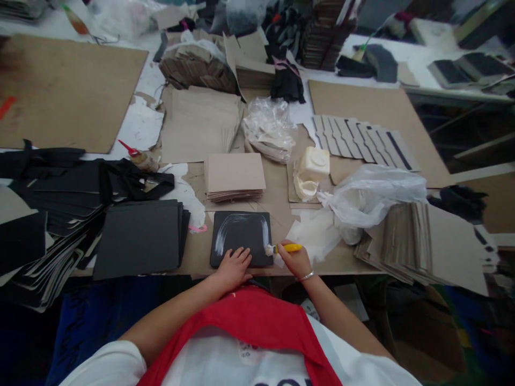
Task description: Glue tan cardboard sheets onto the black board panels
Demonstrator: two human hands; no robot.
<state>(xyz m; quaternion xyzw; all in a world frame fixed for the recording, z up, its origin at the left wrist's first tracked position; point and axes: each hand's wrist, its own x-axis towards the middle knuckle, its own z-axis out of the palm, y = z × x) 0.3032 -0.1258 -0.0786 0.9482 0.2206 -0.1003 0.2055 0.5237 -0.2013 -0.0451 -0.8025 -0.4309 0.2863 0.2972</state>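
In front of me at the table edge lies a black rectangular panel (241, 236) with rounded corners. A whitish smear, like glue, runs in an arch along its left, top and right sides. My left hand (234, 266) rests on its lower edge, fingers spread flat. Between the fingers of my right hand (295, 259) is a yellow-handled brush (289, 247), its bristles touching the panel's right side at the end of the smear. Just behind the panel sits a stack of beige boards (235, 176). A cream plastic container (314, 164) with a cut, coated opening stands to the right.
Stacked black panels (139, 236) lie left, beside black pieces with straps (72, 182). A red-nozzled bottle (139, 156) stands behind them. To the right are a clear plastic bag (374, 193) and grey-brown boards (422, 241). Large grey sheets (201, 123) and crumpled plastic (271, 128) lie further back.
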